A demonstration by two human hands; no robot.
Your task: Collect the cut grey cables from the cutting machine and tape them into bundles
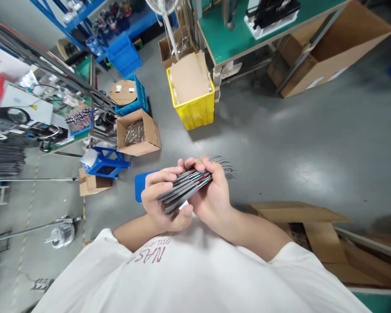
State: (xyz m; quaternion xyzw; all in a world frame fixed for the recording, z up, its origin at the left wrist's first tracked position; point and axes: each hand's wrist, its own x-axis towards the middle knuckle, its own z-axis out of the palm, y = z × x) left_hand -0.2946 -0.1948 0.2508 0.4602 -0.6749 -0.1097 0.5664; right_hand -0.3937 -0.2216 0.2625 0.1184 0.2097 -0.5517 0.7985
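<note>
Held in front of my chest is a bundle of grey cables (185, 187), with coloured inner wires showing near its middle. My left hand (161, 195) wraps round the bundle's near left end, fingers over the top and thumb below. My right hand (213, 191) grips it farther right, where the coloured wires show, and its fingers curl over the top. Beyond the right hand the grey cable ends fan out. Part of the bundle is hidden by the fingers.
A yellow crate (195, 115) with cardboard stands ahead. To its left are an open carton (151, 134) of wires and a blue stool (109, 163). A green workbench (221, 48) is at the back. An open cardboard box (296, 211) lies to my right.
</note>
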